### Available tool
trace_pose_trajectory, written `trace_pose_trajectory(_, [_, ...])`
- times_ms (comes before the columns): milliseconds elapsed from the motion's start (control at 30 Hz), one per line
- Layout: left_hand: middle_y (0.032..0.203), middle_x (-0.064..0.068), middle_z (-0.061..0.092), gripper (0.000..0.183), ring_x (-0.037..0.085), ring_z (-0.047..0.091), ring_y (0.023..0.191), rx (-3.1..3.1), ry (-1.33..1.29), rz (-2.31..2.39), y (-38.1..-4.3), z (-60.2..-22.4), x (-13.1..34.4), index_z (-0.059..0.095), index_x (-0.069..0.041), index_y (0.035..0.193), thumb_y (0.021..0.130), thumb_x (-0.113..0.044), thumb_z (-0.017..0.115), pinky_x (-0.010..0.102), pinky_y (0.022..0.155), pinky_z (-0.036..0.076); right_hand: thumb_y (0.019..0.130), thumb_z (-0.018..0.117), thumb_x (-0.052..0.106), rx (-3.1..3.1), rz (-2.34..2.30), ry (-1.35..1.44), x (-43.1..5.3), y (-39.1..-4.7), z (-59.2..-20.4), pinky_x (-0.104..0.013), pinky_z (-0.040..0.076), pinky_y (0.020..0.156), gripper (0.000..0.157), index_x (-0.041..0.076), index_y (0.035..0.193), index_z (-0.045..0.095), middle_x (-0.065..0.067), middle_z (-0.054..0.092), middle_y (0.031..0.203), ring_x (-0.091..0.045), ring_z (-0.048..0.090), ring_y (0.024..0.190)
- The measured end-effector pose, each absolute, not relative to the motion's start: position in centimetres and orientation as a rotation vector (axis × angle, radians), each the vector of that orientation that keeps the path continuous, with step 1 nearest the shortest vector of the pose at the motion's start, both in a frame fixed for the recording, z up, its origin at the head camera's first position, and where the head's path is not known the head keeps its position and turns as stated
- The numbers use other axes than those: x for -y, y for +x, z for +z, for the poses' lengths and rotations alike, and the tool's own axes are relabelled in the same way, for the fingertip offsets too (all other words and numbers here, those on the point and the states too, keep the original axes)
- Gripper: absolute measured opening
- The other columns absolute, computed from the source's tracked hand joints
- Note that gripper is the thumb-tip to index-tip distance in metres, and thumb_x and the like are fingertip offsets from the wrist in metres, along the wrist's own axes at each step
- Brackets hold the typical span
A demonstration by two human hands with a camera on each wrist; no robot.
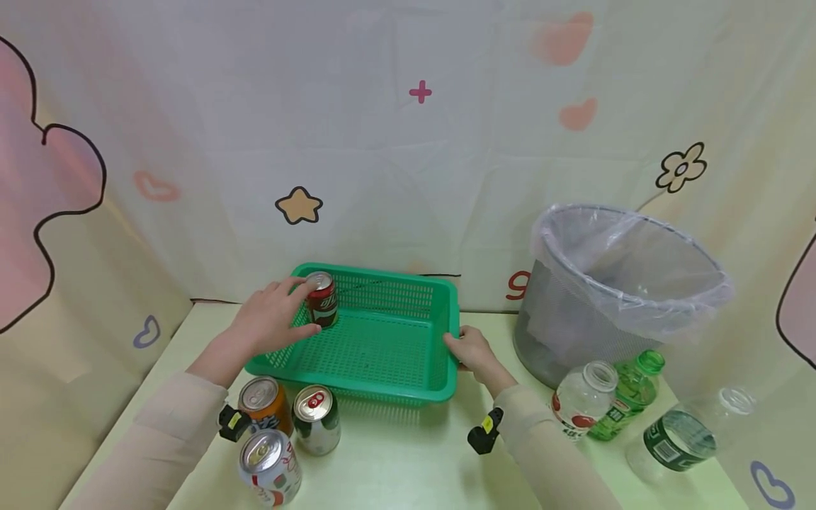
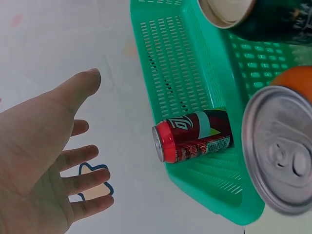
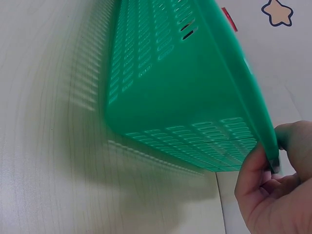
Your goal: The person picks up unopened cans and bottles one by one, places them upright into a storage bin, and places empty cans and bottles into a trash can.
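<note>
A dark red soda can (image 1: 322, 300) stands in the back left corner of the green plastic basket (image 1: 382, 388). My left hand (image 1: 274, 315) hovers over the basket's left side, fingers spread and apart from the can in the left wrist view, where the palm (image 2: 34, 165) shows with nothing in it. At the basket's right end, my right hand (image 1: 474, 352) grips the rim, thumb over the top and fingers curled beneath, as the right wrist view shows. Just in front of the basket stand an orange can (image 1: 275, 407), a dark green can (image 1: 316, 421) and a white can (image 1: 270, 467).
A mesh waste bin (image 1: 574, 326) with a clear liner stands at the back right. Before it are a clear bottle with a red label (image 1: 583, 397), a green bottle (image 1: 631, 397) and a clear bottle with a dark green label (image 1: 688, 435). A printed curtain (image 1: 395, 177) hangs behind.
</note>
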State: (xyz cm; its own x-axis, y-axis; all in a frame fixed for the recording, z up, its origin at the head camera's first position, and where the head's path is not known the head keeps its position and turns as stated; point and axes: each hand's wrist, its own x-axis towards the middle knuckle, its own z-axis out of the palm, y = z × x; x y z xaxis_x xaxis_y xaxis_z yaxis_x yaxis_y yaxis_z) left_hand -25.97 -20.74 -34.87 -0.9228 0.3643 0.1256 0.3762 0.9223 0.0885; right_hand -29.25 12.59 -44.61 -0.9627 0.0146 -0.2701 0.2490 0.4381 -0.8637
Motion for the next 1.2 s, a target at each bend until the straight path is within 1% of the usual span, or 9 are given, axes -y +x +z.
trace_pose_trajectory(200, [0.138, 0.019, 0.040, 0.073, 0.041, 0.042, 0.120, 2.935, -0.606, -0.168, -24.8, -34.8, 21.1, 0.037, -0.009, 0.140, 0.082, -0.044, 0.065, 0.057, 0.092, 0.039, 0.093, 0.048, 0.024, -2.453, -1.541, 0.235, -12.6, -29.2, -44.4, -0.033, 0.054, 0.063, 0.032, -0.002, 0.111, 0.051, -0.015, 0.057, 0.096, -0.018, 0.060, 0.074])
trace_pose_trajectory(467, [0.136, 0.018, 0.043, 0.068, 0.040, 0.045, 0.118, 2.886, -0.654, -0.184, -23.1, -35.0, 21.0, 0.045, -0.007, 0.134, 0.079, -0.041, 0.068, 0.056, 0.093, 0.039, 0.092, 0.048, 0.024, -2.457, -1.532, 0.230, -12.6, -29.2, -44.3, -0.029, 0.053, 0.058, 0.032, -0.002, 0.111, 0.051, -0.015, 0.057, 0.097, -0.016, 0.060, 0.074])
trace_pose_trajectory(767, [0.134, 0.017, 0.045, 0.068, 0.038, 0.047, 0.116, 2.873, -0.681, -0.173, -21.1, -36.2, 21.0, 0.048, -0.008, 0.131, 0.078, -0.042, 0.070, 0.054, 0.091, 0.042, 0.093, 0.048, 0.024, -2.445, -1.540, 0.217, -12.6, -29.3, -44.6, -0.027, 0.052, 0.056, 0.032, -0.002, 0.111, 0.051, -0.014, 0.057, 0.094, -0.014, 0.059, 0.070])
trace_pose_trajectory(967, [0.132, 0.017, 0.047, 0.067, 0.037, 0.047, 0.117, 2.841, -0.719, -0.179, -19.5, -37.0, 21.1, 0.049, -0.008, 0.130, 0.077, -0.043, 0.070, 0.054, 0.088, 0.043, 0.092, 0.048, 0.023, -2.446, -1.537, 0.207, -12.5, -29.4, -44.6, -0.028, 0.052, 0.057, 0.031, -0.002, 0.111, 0.050, -0.014, 0.057, 0.094, -0.014, 0.059, 0.071])
trace_pose_trajectory(1200, [0.129, 0.015, 0.050, 0.064, 0.036, 0.049, 0.115, 2.780, -0.753, -0.216, -18.5, -38.0, 20.9, 0.053, -0.007, 0.126, 0.075, -0.043, 0.071, 0.055, 0.091, 0.042, 0.093, 0.047, 0.024, -2.444, -1.538, 0.205, -12.7, -29.4, -44.6, -0.028, 0.053, 0.058, 0.032, -0.002, 0.113, 0.050, -0.015, 0.057, 0.097, -0.016, 0.060, 0.073])
